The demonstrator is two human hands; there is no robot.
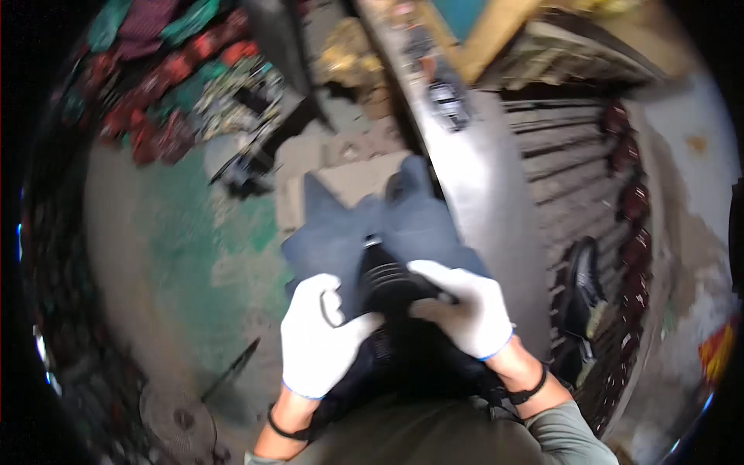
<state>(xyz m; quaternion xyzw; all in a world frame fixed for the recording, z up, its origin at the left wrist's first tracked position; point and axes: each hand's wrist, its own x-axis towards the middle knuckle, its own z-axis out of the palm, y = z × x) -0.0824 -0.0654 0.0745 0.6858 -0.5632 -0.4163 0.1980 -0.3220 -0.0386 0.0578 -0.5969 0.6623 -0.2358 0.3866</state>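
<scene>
A black ribbed item (pixel 387 283), shoe-like in shape with a small pale tip, is between my hands; blur hides its exact kind. My left hand (pixel 319 341), in a white glove, is curled, with a finger or thumb reaching its near left side. A dark curved edge shows among those fingers. Also gloved in white, my right hand (pixel 465 306) pinches the item from the right, with a dark part of it between thumb and fingers. Beneath lies a blue-grey cloth or sheet (pixel 329 225) with pointed corners, spread over my lap.
To the right runs a smooth metal bench top (pixel 484 186) bearing a small dark-and-silver object (pixel 448 105). Beyond it, a slatted rack (pixel 573 163) holds black shoes (pixel 583 287). Red and green bags (pixel 163 116) pile at the far left. A round fan (pixel 178 422) stands lower left.
</scene>
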